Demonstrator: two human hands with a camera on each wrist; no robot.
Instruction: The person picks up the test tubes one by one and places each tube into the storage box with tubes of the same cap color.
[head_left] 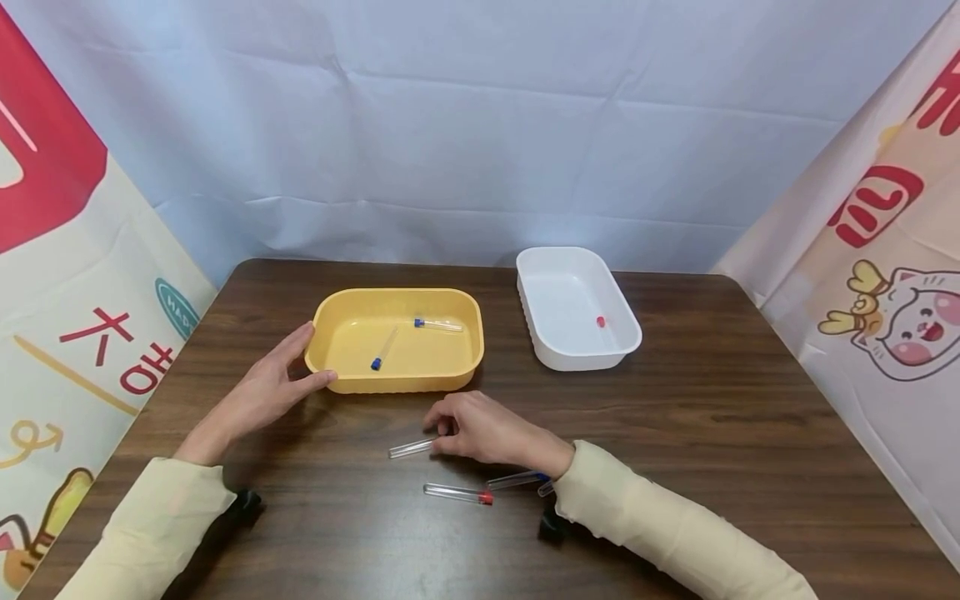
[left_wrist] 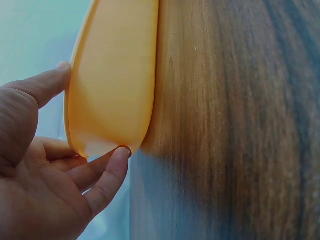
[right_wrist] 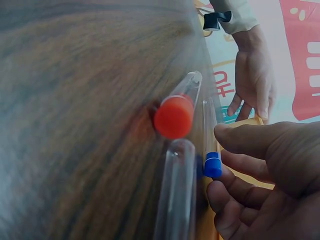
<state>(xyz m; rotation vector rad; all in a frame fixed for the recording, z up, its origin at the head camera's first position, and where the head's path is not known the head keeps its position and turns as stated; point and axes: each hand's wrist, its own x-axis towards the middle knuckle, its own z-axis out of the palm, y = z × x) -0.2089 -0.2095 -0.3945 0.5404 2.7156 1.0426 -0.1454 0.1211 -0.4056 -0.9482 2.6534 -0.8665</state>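
Observation:
My left hand (head_left: pixel 273 387) holds the left end of a yellow plastic basin (head_left: pixel 405 384), thumb at the front rim and fingers around the end. Two clear test tubes with blue caps lie inside the basin. In front of it, my right hand (head_left: pixel 487 429) reaches down over another clear test tube (head_left: pixel 409 450) on the table. The right wrist view shows that tube's blue cap (right_wrist: pixel 213 165) between thumb and fingers, with the thumb tip apart from it. Closer to me lies a red-capped test tube (head_left: pixel 450 492).
A blue-capped tube (head_left: pixel 512 481) and the end of another tube (head_left: pixel 546 488) lie partly under the right forearm. At the back right of the brown wooden table (head_left: pixel 720 400) stands a white basin (head_left: pixel 558 292) with a red cap (head_left: pixel 601 322) in it.

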